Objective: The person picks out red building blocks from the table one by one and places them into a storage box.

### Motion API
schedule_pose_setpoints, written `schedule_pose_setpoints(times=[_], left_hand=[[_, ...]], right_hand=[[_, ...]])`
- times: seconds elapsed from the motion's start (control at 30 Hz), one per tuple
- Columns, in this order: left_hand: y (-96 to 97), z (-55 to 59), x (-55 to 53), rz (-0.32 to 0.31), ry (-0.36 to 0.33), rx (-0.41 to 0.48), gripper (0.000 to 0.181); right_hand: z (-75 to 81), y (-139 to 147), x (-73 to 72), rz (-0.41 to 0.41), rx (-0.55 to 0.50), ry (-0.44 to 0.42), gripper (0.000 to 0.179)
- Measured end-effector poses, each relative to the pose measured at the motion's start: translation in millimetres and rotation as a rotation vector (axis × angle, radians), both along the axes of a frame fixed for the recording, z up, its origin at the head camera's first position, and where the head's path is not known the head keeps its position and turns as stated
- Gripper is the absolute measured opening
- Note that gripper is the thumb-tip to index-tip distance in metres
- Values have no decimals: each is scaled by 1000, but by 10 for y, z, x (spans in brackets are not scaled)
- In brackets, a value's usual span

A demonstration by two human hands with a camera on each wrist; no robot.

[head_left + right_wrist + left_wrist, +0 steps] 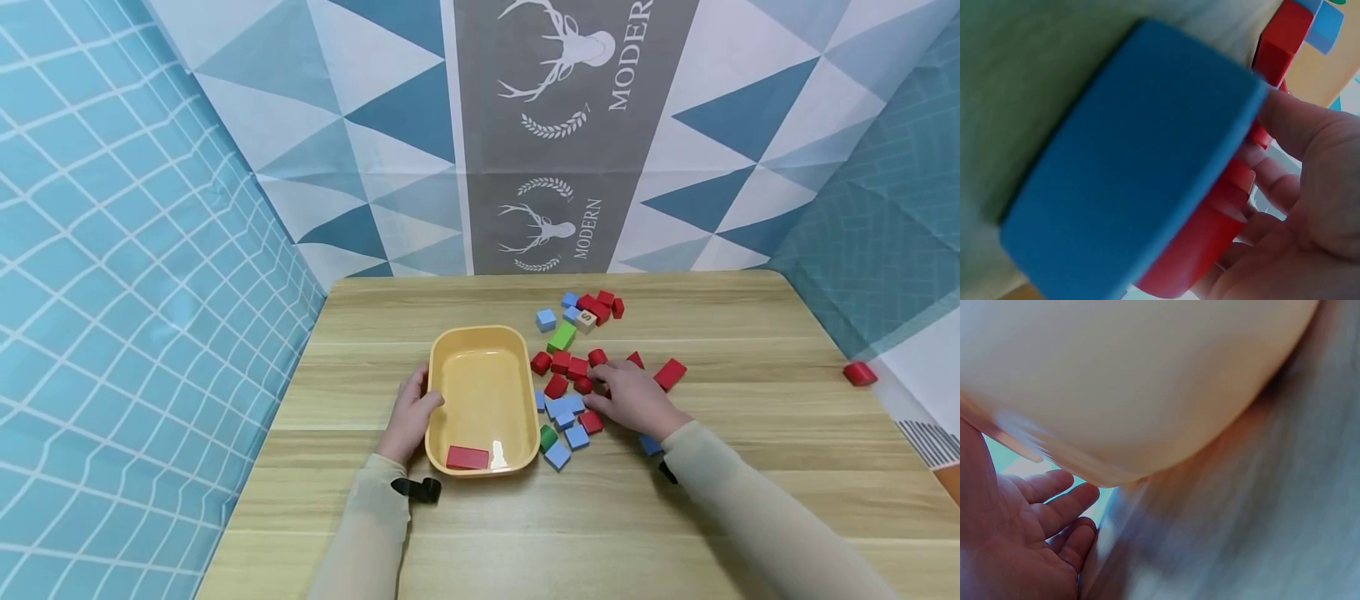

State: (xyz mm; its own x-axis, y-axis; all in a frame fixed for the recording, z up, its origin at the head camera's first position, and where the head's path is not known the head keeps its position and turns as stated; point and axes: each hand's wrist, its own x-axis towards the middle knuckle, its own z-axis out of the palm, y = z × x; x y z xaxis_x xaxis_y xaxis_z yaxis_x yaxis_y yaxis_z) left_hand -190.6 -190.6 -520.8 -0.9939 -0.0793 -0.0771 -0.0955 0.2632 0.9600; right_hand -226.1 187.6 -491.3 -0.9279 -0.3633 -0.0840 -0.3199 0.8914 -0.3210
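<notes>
In the head view my left hand [408,414] grips the left side of a yellow plastic tray [432,350], its thumb over the rim and its other fingers along the outer wall. A red rectangular block [467,457] lies flat in the tray's near end. My right hand [633,396] reaches low into the scattered blocks, thumb and fingers apart around small red pieces. A red cylinder block [583,385] is just beyond its fingertips. In the right wrist view a large blue block [1135,162] partly covers a red rounded block [1191,256] beside the palm.
Blue blocks [557,455], a green cylinder [548,437] and several red blocks [556,386] lie right of the tray. Farther back are a light green block [562,336] and a lettered wooden cube [586,321]. One red piece [859,373] sits at the table's right edge.
</notes>
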Motion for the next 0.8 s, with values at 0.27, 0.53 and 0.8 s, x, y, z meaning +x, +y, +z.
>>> schedule_pose_setpoints(times=[0.27, 0.53, 0.8], left_hand=[[-5, -2, 6, -4, 2, 12, 73], [-6, -14, 3, -2, 8, 5, 73], [-8, -4, 1, 0, 11, -5, 72]], right_hand=[[-26, -43, -9, 12, -9, 19, 38], [6, -30, 8, -7, -75, 5, 32], [128, 0, 147, -81, -324, 13, 32]])
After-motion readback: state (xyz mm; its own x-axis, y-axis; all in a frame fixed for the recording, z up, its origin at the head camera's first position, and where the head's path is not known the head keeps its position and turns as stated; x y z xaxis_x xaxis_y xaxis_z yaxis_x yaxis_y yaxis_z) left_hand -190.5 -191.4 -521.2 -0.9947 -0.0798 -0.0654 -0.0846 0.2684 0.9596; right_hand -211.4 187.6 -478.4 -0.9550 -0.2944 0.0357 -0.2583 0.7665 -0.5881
